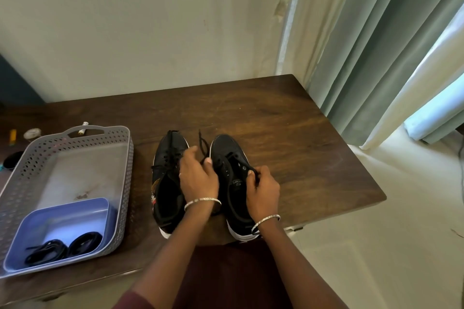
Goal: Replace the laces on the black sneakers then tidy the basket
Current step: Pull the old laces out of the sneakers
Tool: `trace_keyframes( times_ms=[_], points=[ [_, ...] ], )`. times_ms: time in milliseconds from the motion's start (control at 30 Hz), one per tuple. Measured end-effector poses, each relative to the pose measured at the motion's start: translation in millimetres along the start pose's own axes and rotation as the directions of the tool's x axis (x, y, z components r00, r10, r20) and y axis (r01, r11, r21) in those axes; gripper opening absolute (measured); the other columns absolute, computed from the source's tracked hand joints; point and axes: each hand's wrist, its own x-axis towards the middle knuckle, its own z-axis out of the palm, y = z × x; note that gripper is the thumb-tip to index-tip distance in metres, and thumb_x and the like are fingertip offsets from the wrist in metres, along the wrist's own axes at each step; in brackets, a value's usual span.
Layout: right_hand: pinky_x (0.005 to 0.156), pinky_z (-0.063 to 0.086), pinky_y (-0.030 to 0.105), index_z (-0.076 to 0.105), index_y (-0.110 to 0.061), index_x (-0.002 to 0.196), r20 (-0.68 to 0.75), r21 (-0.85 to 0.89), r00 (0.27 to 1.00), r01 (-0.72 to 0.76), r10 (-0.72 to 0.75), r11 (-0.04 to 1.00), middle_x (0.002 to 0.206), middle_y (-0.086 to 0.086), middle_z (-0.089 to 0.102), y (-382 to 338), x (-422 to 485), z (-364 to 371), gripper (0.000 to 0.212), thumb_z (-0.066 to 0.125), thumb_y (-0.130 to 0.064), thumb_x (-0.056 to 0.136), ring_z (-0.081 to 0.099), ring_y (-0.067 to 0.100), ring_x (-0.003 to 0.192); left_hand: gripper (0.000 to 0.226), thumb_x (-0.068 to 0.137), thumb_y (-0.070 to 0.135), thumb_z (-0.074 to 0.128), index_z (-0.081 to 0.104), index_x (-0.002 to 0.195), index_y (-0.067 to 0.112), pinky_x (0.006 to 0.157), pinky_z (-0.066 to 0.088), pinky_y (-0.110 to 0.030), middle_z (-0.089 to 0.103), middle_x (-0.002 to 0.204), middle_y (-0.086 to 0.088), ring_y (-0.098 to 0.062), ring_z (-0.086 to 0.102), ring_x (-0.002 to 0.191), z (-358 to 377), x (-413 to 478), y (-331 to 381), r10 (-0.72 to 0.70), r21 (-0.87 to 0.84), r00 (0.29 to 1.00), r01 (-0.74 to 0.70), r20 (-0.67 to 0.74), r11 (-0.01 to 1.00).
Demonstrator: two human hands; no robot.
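Two black sneakers stand side by side on the dark wooden table (288,128), toes pointing away from me. The left sneaker (167,170) is laced. Over the right sneaker (233,183), my left hand (198,175) pinches one end of its black lace (204,144), which loops up between the shoes. My right hand (263,190) pinches the other end of that lace at the shoe's right side. To the left, a grey perforated basket (125,170) holds a blue tray (62,218) with two coiled black laces (65,247).
Behind the basket lie a battery (82,128), a small round object (32,133) and a yellow item (12,136). A wall stands behind the table, and curtains (376,57) hang at the right. The table's right and front edges drop to a pale floor.
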Motion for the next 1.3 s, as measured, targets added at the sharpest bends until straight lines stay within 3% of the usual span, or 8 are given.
trace_keyframes(
  times_ms=[233, 433, 667, 833, 1000, 1133, 1233, 1300],
  points=[
    [0.058, 0.041, 0.023, 0.059, -0.016, 0.098, 0.089, 0.015, 0.989, 0.116, -0.117, 0.993, 0.076, -0.006, 0.062, -1.3, 2.4, -9.0, 0.019, 0.049, -0.031, 0.102, 0.058, 0.009, 0.067, 0.047, 0.087, 0.043, 0.064, 0.055, 0.127, 0.019, 0.086, 0.048, -0.037, 0.053, 0.127, -0.002, -0.026, 0.056, 0.113, 10.4, -40.8, 2.2, 0.043, 0.261, 0.980, -0.094, 0.193, 0.961],
    [0.069, 0.043, 0.016, 0.064, -0.018, 0.099, 0.100, -0.076, 0.947, 0.314, -0.306, 0.946, 0.091, -0.007, 0.061, -21.3, 25.2, -13.9, 0.007, 0.058, -0.017, 0.096, 0.057, 0.006, 0.080, 0.033, 0.100, 0.031, 0.052, 0.065, 0.120, 0.009, 0.081, 0.046, -0.037, 0.064, 0.112, -0.009, -0.030, 0.062, 0.104, 18.2, -36.7, -12.0, 0.039, 0.121, 0.997, -0.046, 0.062, 0.992],
    [0.085, 0.044, 0.032, 0.067, -0.014, 0.119, 0.498, -0.329, 0.792, 0.549, -0.353, 0.769, 0.112, 0.006, 0.059, -42.4, 59.4, 8.3, 0.028, 0.065, -0.018, 0.091, 0.052, 0.024, 0.108, 0.031, 0.100, 0.028, 0.050, 0.072, 0.100, 0.005, 0.069, 0.038, -0.029, 0.065, 0.091, -0.008, -0.030, 0.063, 0.087, 28.6, -39.8, -24.8, 0.021, -0.013, 0.998, -0.021, -0.053, 1.000],
    [0.070, 0.046, 0.034, 0.067, -0.009, 0.092, 0.445, -0.319, 0.766, 0.620, -0.464, 0.717, 0.095, 0.005, 0.058, -37.6, 54.3, 18.9, 0.014, 0.063, -0.022, 0.092, 0.055, 0.022, 0.091, 0.042, 0.097, 0.035, 0.043, 0.070, 0.091, 0.005, 0.068, 0.040, -0.030, 0.064, 0.086, -0.006, -0.027, 0.062, 0.082, 32.5, -38.5, -31.4, 0.031, -0.076, 0.994, -0.039, -0.100, 0.996],
    [0.064, 0.046, 0.025, 0.064, -0.013, 0.079, 0.129, -0.026, 0.986, 0.106, -0.102, 0.994, 0.071, -0.003, 0.064, -32.1, 51.5, 20.4, 0.015, 0.065, -0.021, 0.091, 0.060, 0.013, 0.067, 0.041, 0.097, 0.035, 0.043, 0.069, 0.086, 0.004, 0.067, 0.036, -0.027, 0.063, 0.083, -0.005, -0.025, 0.061, 0.079, 35.4, -37.7, -36.6, 0.040, -0.093, 0.992, -0.052, -0.121, 0.994],
    [0.052, 0.048, 0.023, 0.064, -0.010, 0.069, 0.247, 0.439, 0.844, -0.536, 0.476, 0.722, 0.063, 0.004, 0.066, -24.5, 64.7, 14.4, 0.021, 0.070, -0.015, 0.088, 0.060, 0.015, 0.058, 0.037, 0.097, 0.031, 0.045, 0.070, 0.087, 0.005, 0.066, 0.032, -0.021, 0.064, 0.083, -0.004, -0.023, 0.060, 0.078, 36.0, -38.1, -38.5, 0.041, -0.095, 0.990, -0.054, -0.131, 0.994],
    [0.062, 0.048, 0.024, 0.070, -0.016, 0.086, 0.322, 0.244, 0.855, -0.490, 0.407, 0.837, 0.081, 0.000, 0.069, -27.1, 71.3, 1.0, 0.021, 0.078, -0.034, 0.081, 0.062, 0.011, 0.070, 0.036, 0.097, 0.030, 0.045, 0.070, 0.088, 0.005, 0.066, 0.030, -0.019, 0.064, 0.084, -0.004, -0.022, 0.060, 0.078, 36.8, -37.6, -39.6, 0.052, -0.093, 0.989, -0.065, -0.140, 0.994],
    [0.079, 0.049, 0.026, 0.068, -0.020, 0.111, 0.203, -0.037, 0.968, -0.145, 0.150, 0.989, 0.105, -0.004, 0.065, -29.2, 72.8, -5.3, 0.043, 0.078, -0.045, 0.078, 0.060, 0.010, 0.093, 0.036, 0.097, 0.030, 0.046, 0.071, 0.089, 0.005, 0.066, 0.032, -0.020, 0.064, 0.085, -0.004, -0.023, 0.061, 0.079, 38.0, -37.1, -39.8, 0.055, -0.097, 0.988, -0.069, -0.142, 0.993]
  ],
)
